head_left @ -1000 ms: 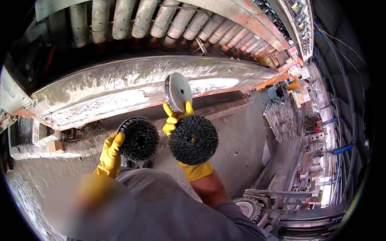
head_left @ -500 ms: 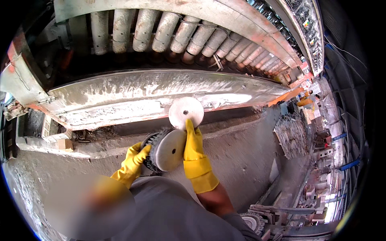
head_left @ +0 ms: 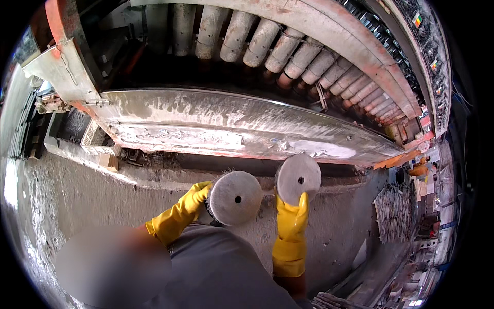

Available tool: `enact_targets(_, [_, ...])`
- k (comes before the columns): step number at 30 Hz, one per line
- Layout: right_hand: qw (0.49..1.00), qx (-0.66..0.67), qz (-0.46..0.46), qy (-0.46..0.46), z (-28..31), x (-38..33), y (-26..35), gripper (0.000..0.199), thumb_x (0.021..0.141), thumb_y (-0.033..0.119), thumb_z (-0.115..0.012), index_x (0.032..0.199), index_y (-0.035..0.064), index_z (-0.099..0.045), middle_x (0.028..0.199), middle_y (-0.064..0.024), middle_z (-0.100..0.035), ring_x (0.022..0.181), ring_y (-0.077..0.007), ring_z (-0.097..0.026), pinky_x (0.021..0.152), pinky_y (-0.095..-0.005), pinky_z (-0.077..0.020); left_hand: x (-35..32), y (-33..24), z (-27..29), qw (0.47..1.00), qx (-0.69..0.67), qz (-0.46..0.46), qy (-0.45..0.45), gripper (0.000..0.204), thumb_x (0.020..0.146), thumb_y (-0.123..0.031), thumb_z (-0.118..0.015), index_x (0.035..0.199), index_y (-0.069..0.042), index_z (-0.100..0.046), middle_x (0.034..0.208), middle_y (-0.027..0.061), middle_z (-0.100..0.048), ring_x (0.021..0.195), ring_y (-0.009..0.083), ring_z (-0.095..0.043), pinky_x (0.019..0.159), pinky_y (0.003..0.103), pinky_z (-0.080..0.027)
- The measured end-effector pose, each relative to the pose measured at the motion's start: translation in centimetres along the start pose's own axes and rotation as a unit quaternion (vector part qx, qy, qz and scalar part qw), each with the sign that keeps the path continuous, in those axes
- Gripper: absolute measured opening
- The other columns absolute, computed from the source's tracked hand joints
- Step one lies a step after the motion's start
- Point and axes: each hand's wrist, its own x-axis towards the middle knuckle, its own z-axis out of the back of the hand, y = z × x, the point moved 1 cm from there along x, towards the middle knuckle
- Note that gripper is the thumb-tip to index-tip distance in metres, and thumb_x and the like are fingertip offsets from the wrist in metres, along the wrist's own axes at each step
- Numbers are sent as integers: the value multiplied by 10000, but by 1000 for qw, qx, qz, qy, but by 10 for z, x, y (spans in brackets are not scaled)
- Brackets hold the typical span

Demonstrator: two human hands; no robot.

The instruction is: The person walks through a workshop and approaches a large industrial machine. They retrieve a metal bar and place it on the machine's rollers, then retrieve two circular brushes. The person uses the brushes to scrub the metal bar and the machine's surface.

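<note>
My left hand (head_left: 181, 210), in a yellow rubber glove, is closed on the left edge of a round disc brush (head_left: 226, 190). Its flat grey face, with a dark hole in the middle, is turned toward me, and short dark bristles show behind its rim. A second round disc brush (head_left: 298, 172) is in my gloved right hand (head_left: 291, 226), held by its lower edge with the thumb on the pale face. A dark fringe shows along this one's left side. Both are held up side by side, a small gap apart. The fingers behind each brush are hidden.
Ahead stands a long machine with a wet metal side panel (head_left: 206, 110) and a row of grey rollers (head_left: 262, 44) behind it. A plastic crate (head_left: 94, 138) and a small cardboard box (head_left: 108, 162) sit at left. Stacked slabs (head_left: 392, 211) stand at right on the rough floor (head_left: 334, 221).
The two brushes, overlapping before, are now apart. The right one has moved right and lower in view, the left one slightly right, its face turned more toward me. My view has shifted.
</note>
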Motion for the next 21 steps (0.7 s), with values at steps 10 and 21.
enact_targets(10, [832, -324, 347, 285, -36, -27, 65, 653, 843, 137, -798, 1463, 19, -632, 1595, -242, -519, 1481, -505, -461, 1247, -585, -356, 6, 17, -30, 998, -53, 0, -46, 477, 1042, -421, -655, 1271, -9, -730, 1153, 95, -788, 1013, 181, -730, 935, 347, -588])
enact_targets(21, [966, 95, -97, 221, -16, -33, 2, 895, 935, 229, -854, 1640, -6, -355, 1655, -195, -431, 1547, -329, -390, 1276, -456, -305, -9, 15, -39, 996, 31, -3, -78, 504, 1026, -435, -700, 1301, -14, -729, 1210, 86, -778, 1077, 180, -706, 983, 344, -543])
